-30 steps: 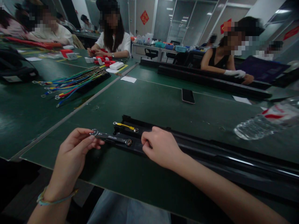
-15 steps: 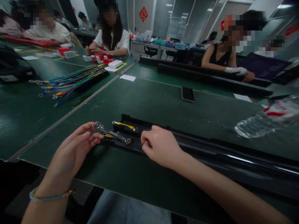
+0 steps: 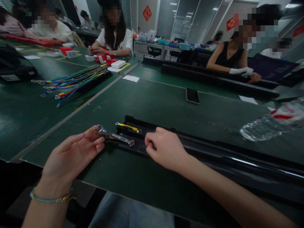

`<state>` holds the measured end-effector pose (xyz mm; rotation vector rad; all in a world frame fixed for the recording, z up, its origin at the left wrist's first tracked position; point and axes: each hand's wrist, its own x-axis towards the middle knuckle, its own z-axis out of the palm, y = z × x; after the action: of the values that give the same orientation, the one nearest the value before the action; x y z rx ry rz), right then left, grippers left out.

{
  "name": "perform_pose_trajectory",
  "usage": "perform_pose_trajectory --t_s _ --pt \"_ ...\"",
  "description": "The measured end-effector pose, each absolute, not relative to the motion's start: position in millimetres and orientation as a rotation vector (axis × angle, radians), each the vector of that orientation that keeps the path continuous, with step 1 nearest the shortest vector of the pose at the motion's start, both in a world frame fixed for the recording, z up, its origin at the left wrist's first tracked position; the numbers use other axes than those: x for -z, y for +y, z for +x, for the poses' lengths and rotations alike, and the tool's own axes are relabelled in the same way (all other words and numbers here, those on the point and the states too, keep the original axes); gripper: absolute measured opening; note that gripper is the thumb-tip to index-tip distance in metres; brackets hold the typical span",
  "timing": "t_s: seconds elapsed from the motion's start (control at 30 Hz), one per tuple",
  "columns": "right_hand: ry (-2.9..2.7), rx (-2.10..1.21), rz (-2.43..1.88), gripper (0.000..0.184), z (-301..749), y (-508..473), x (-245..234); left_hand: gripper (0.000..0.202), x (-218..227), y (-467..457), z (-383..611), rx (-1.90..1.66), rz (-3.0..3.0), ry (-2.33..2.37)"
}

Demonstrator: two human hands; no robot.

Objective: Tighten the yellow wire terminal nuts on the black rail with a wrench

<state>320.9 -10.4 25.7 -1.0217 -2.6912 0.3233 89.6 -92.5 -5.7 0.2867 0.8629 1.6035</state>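
My left hand [image 3: 71, 153] pinches the open end of a small steel wrench [image 3: 116, 136]. The wrench's ring end sits on a bolt of the long black rail [image 3: 213, 152] lying across the green table [image 3: 154, 104]. A short yellow wire [image 3: 128, 127] with ring terminals lies in the rail's left end just behind the wrench. My right hand [image 3: 166, 148] is curled over the rail's near edge beside the bolt, pressing it down.
A bundle of coloured wires [image 3: 71, 83] lies at the left. A black phone [image 3: 192, 95] rests mid-table. A plastic water bottle [image 3: 270, 125] lies at the right. Other people sit at the far side with more black rails [image 3: 213, 80] and red and white parts [image 3: 106, 60].
My left hand has swung the wrench's free end away from me, turning it about the bolt, and slid lower on the handle. The right hand has stayed on the rail.
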Motion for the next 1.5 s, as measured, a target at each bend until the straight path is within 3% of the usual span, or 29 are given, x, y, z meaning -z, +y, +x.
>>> perform_pose_trajectory --t_s 0.3,0.93,1.5 --pt "-2.681 -0.307 -1.001 0.011 321.2 -9.9 -25.9 0.018 4.2 -91.0 93.1 -1.628 0.284 0.914" --pt "-2.688 -0.332 -1.052 0.011 320.4 -10.2 -26.8 0.042 6.9 -91.0 92.8 -1.621 0.343 0.795" --pt "-2.681 -0.320 -1.017 0.011 321.3 -9.6 -25.8 0.015 5.6 -89.2 97.3 -1.692 0.421 0.974"
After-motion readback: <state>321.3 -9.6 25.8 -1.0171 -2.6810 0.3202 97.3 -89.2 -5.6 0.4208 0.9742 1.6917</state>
